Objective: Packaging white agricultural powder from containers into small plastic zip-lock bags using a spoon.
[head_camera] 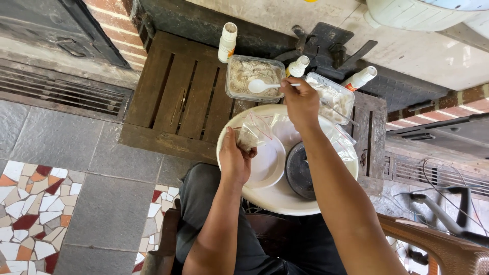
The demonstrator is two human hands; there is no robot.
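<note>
right hand pinches the white plastic spoon, handle running leftward from its fingers over the powder tub; left hand grips the small zip bag, nearer the body.

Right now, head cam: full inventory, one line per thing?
Spoon: 1, white, held over the powder tub.
Powder tub: 1, clear, beige powder, on the wooden pallet.
Second tub: 1, clear, right of the first.
Bottles: 3, white, behind the tubs.
Zip bag: 1, clear with red strip, over the tray.
Tray: 1, white, round, on the lap.
Bowl: 1, white, on tray.
Disc: 1, dark, on tray.
Wooden pallet: 1, dark brown.
Left hand: holds bag.
Right hand: holds spoon.
</note>
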